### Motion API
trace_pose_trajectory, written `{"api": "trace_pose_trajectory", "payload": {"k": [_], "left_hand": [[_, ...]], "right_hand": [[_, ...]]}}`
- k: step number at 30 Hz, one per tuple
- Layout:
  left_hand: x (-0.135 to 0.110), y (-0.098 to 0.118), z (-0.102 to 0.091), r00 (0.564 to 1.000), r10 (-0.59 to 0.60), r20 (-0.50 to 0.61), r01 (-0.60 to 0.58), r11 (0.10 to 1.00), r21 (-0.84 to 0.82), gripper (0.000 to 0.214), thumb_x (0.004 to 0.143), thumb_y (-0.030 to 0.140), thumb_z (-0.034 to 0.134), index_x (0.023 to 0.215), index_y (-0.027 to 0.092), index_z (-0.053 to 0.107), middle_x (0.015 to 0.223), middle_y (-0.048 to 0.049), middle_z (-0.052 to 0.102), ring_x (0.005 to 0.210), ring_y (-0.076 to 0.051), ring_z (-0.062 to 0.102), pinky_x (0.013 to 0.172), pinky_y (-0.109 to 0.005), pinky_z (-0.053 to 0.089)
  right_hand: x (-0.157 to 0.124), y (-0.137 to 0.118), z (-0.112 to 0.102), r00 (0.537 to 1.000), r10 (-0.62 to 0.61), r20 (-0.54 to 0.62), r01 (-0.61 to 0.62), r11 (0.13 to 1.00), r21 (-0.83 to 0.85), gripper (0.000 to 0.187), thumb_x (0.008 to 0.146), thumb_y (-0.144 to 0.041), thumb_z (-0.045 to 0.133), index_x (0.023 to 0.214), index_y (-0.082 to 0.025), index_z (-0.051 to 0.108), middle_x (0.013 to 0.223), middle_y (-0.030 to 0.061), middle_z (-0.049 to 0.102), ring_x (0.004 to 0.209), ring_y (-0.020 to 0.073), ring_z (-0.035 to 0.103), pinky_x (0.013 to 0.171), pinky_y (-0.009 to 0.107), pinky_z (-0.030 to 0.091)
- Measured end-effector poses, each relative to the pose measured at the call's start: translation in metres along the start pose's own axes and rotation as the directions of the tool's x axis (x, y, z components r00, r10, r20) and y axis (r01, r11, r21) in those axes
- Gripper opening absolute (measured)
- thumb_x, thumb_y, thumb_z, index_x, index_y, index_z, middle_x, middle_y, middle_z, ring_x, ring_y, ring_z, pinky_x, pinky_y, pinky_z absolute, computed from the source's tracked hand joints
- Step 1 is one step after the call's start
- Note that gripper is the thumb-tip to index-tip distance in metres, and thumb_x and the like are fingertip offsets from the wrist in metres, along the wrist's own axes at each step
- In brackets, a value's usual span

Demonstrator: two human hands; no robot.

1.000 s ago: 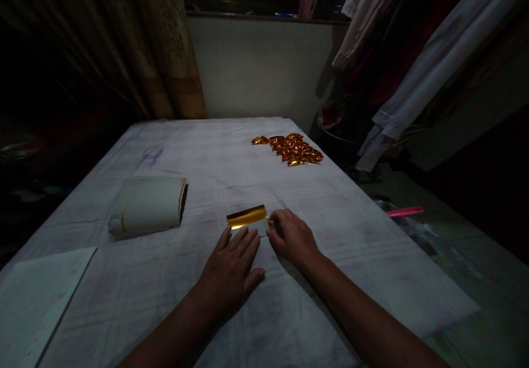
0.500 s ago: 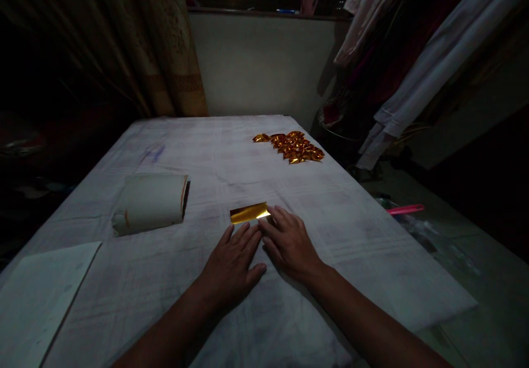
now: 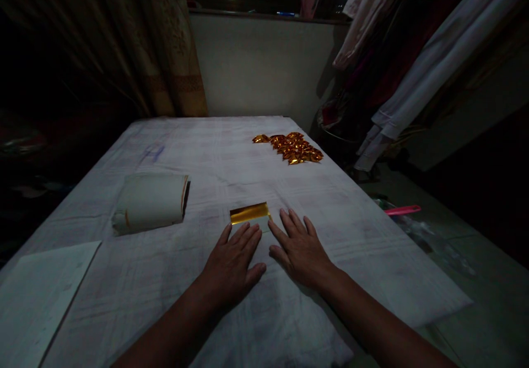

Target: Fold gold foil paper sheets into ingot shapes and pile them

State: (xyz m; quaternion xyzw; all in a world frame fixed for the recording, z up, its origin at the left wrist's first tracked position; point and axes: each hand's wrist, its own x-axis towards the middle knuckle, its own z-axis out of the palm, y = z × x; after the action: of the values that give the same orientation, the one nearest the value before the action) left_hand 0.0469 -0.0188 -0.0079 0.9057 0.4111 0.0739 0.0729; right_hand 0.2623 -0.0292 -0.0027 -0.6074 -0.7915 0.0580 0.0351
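Observation:
A small sheet of shiny gold foil paper (image 3: 249,212) lies on the table, with a pale strip along its near side. My left hand (image 3: 236,260) rests flat with its fingers spread, the fingertips on the paper's near, pale part. Beside it, my right hand (image 3: 301,249) is open, palm down, and its index fingertip is at the sheet's right end. Neither hand grips anything. Farther back on the right sits a pile of folded gold foil pieces (image 3: 294,149).
A folded grey-white cardboard piece (image 3: 152,203) lies left of my hands. White sheets (image 3: 45,296) are at the near left on the cloth-covered table (image 3: 198,153). Clothes (image 3: 433,54) hang at the right. A pink-handled object (image 3: 403,210) is beyond the table's right edge.
My right hand has moved slightly right and spread its fingers, uncovering the paper's right end and more of its pale strip. My left hand has stayed in place.

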Motion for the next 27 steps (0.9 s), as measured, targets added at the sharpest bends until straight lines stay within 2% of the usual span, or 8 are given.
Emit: {"api": "trace_pose_trajectory", "payload": {"k": [5, 8, 11, 18, 22, 27], "left_hand": [[0.007, 0.005, -0.007, 1.0, -0.011, -0.021, 0.01, 1.0, -0.011, 0.059, 0.098, 0.056, 0.045, 0.148, 0.026, 0.048, 0.153, -0.0092, 0.052, 0.142, -0.03, 0.044, 0.123, -0.055, 0.016], [0.013, 0.012, -0.013, 0.999, -0.023, -0.031, 0.023, 1.0, 0.007, 0.058, 0.096, 0.056, 0.051, 0.144, 0.023, 0.053, 0.148, -0.0122, 0.056, 0.138, -0.034, 0.048, 0.121, -0.06, 0.018], [0.013, 0.015, -0.013, 0.999, -0.018, -0.046, 0.019, 1.0, 0.014, 0.057, 0.096, 0.054, 0.051, 0.142, 0.021, 0.055, 0.147, -0.0129, 0.057, 0.138, -0.033, 0.048, 0.121, -0.06, 0.018], [-0.015, -0.008, -0.003, 0.994, -0.046, -0.098, 0.054, 0.995, 0.082, 0.057, 0.099, 0.053, 0.042, 0.145, 0.021, 0.052, 0.151, -0.0114, 0.054, 0.142, -0.03, 0.046, 0.123, -0.056, 0.015], [-0.03, -0.02, -0.007, 0.996, -0.054, -0.074, 0.062, 0.992, 0.108, 0.058, 0.099, 0.053, 0.042, 0.146, 0.02, 0.052, 0.151, -0.0113, 0.053, 0.143, -0.031, 0.044, 0.123, -0.058, 0.013], [-0.035, -0.022, -0.013, 0.995, -0.062, -0.075, 0.07, 0.992, 0.109, 0.057, 0.099, 0.052, 0.044, 0.146, 0.022, 0.051, 0.151, -0.0099, 0.054, 0.144, -0.031, 0.044, 0.123, -0.058, 0.013]], "right_hand": [[-0.001, -0.003, -0.003, 0.998, 0.053, 0.036, -0.053, 0.998, -0.018, 0.063, 0.1, -0.052, 0.05, 0.157, -0.027, 0.037, 0.165, 0.0173, 0.021, 0.154, 0.0367, 0.016, 0.119, 0.063, 0.018], [0.0, -0.003, -0.003, 0.998, 0.054, 0.04, -0.053, 0.998, -0.024, 0.065, 0.1, -0.053, 0.051, 0.157, -0.028, 0.035, 0.165, 0.0169, 0.021, 0.154, 0.0363, 0.016, 0.119, 0.063, 0.018], [-0.001, -0.002, -0.003, 0.998, 0.055, 0.012, -0.055, 0.998, -0.029, 0.063, 0.1, -0.052, 0.05, 0.157, -0.029, 0.035, 0.165, 0.0161, 0.024, 0.153, 0.0357, 0.018, 0.119, 0.062, 0.019], [-0.002, -0.004, -0.002, 0.998, 0.067, 0.014, -0.067, 0.997, -0.026, 0.063, 0.101, -0.054, 0.047, 0.157, -0.03, 0.035, 0.164, 0.0164, 0.026, 0.153, 0.036, 0.02, 0.118, 0.062, 0.019], [-0.001, -0.004, -0.002, 0.997, 0.074, 0.02, -0.074, 0.997, -0.021, 0.062, 0.101, -0.055, 0.046, 0.157, -0.03, 0.036, 0.164, 0.0165, 0.027, 0.153, 0.0355, 0.02, 0.118, 0.062, 0.019], [-0.001, -0.002, -0.003, 0.997, 0.079, 0.013, -0.078, 0.997, -0.026, 0.06, 0.101, -0.054, 0.046, 0.156, -0.03, 0.038, 0.164, 0.0154, 0.028, 0.153, 0.0345, 0.02, 0.118, 0.061, 0.02]]}}
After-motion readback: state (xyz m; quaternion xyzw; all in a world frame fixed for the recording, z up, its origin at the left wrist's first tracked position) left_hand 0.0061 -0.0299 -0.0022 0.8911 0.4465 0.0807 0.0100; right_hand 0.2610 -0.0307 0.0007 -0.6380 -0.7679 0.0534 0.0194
